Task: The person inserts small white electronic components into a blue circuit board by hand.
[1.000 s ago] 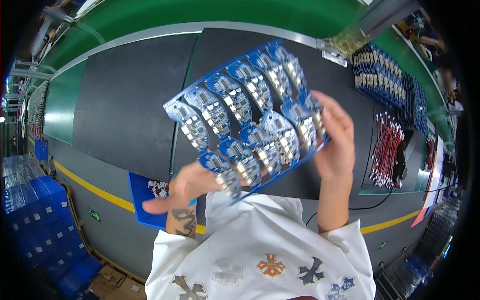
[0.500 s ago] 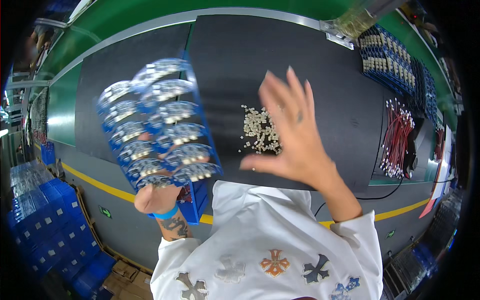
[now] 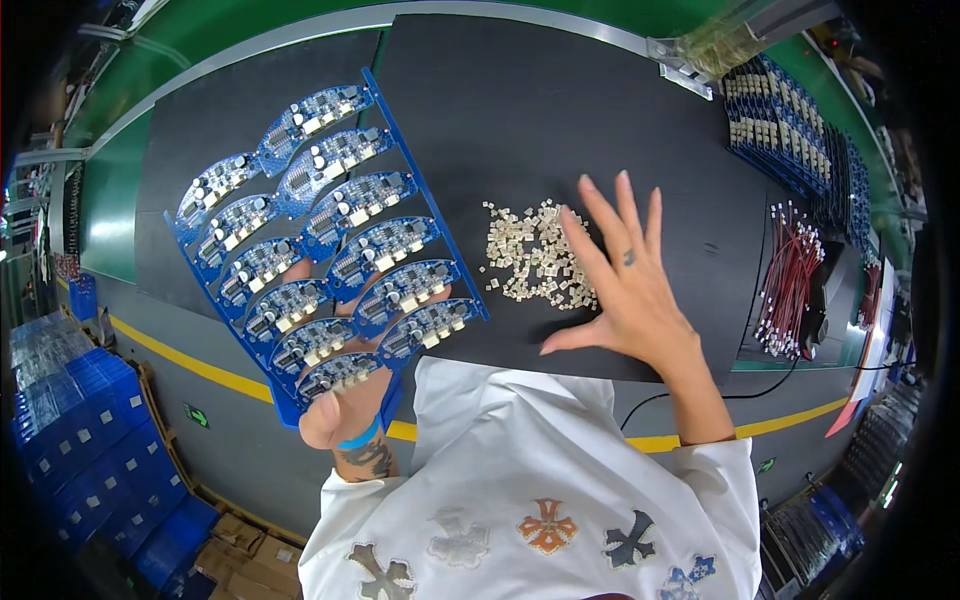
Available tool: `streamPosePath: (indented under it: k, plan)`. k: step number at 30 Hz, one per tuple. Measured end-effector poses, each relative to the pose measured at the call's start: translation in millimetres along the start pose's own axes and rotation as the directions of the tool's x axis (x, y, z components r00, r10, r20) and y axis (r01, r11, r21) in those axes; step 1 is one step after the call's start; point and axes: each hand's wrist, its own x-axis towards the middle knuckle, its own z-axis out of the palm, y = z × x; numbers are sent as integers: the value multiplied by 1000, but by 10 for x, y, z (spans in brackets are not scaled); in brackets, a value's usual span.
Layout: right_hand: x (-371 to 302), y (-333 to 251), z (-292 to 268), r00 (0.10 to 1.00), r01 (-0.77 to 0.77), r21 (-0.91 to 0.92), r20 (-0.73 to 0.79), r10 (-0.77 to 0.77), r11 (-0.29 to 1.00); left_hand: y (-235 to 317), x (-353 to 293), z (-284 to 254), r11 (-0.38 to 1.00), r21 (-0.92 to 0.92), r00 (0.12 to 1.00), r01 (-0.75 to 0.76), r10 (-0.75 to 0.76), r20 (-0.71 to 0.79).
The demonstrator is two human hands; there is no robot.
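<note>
Held up at the left is a blue circuit board panel (image 3: pixel 320 178), made of two rows of curved boards carrying white connectors and dark chips, joined by side rails. My left hand (image 3: pixel 345 405) supports it from below at its near edge; the thumb shows at the corner and some fingers show through the gaps. My right hand (image 3: pixel 635 290) hovers palm down with fingers spread, holding nothing. Just left of it, a pile of small cream-coloured connectors (image 3: pixel 530 255) lies scattered on the black mat (image 3: pixel 540 110). The fingertips of that hand overlap the pile's right edge from this angle.
Stacked blue circuit board panels (image 3: pixel 775 120) stand at the far right. Nearer lies a bundle of red wires (image 3: pixel 790 280) with white plugs. A black cable (image 3: pixel 740 396) hangs by the table's near edge. Blue crates (image 3: pixel 100 440) stand on the floor at the left.
The panel has tilted and shifted slightly toward me and right, and now appears sharp. My right hand has moved right, uncovering more of the connector pile.
</note>
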Motion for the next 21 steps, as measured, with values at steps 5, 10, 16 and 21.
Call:
streamPosePath:
  k: [5,10,16,21]
  plan:
    - [43,111,44,998,-49,-100,-37,45,994,-106,21,122,995,78,996,60,-54,-76]
    - [120,-260,93,934,104,797,-284,217,595,-403,95,408,979,169,986,113,-90,-139]
    - [170,-354,-11,902,87,966,27,430,-243,-316,268,348,219,893,868,-394,-232,440]
    - [258,-276,-84,875,112,950,44,481,-290,-332,316,474,963,135,942,233,-258,215]
